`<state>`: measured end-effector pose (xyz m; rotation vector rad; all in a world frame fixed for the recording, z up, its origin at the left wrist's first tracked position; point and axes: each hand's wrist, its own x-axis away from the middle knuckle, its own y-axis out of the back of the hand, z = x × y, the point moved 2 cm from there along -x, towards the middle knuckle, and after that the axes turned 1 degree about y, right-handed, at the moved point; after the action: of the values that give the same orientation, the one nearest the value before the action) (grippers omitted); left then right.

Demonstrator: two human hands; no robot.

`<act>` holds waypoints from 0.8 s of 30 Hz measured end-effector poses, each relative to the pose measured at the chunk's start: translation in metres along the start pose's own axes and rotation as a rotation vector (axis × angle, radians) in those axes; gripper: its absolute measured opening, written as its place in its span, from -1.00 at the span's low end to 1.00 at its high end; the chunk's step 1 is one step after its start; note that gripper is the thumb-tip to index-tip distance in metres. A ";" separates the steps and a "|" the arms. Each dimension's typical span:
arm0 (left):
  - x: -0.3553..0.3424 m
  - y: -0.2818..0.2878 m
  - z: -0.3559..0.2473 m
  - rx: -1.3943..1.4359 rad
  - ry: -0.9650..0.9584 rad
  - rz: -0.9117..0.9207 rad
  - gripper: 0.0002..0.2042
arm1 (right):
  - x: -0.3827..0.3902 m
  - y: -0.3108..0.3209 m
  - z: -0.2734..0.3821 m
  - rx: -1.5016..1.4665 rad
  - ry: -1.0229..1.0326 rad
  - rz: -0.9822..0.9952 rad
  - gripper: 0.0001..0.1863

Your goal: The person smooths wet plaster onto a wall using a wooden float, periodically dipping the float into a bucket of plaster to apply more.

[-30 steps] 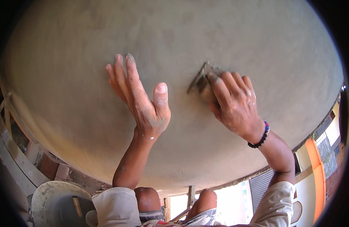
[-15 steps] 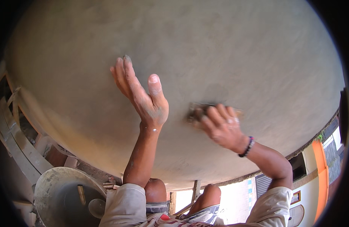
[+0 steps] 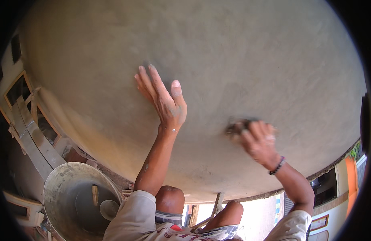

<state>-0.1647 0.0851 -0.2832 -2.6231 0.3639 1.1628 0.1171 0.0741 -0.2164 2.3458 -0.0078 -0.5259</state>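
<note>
A: Where is the small, dark, flat-looking hand tool?
B: At 3 o'clock from the middle of the view, against the big gray plastered surface. It's too blurry to tell what it's made of.
A: Who has it?
B: The right hand. Its fingers are curled around the tool. A dark beaded bracelet is on that wrist, at 4 o'clock.
A: And the left hand?
B: It's at 11 o'clock, holding nothing. Its fingers point up and its thumb sticks out. Its back faces us. I can't tell if it touches the gray surface.
A: What's farther out?
B: At 8 o'clock there's a wide, round, gray tub. A short tan stick-shaped piece and a small, round, pale dish are inside it. Long, flat, gray boards slant at 9 o'clock. Two bare knees show near 6 o'clock.
</note>
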 end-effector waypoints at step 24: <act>-0.033 -0.090 -0.177 -0.274 -0.734 0.184 -0.33 | 0.057 0.125 -0.189 0.122 -0.758 -0.795 -0.76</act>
<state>-0.0352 0.1161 -0.1320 -2.1661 0.3066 2.2458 0.2575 0.0965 -0.0310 2.0487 0.5646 -1.8046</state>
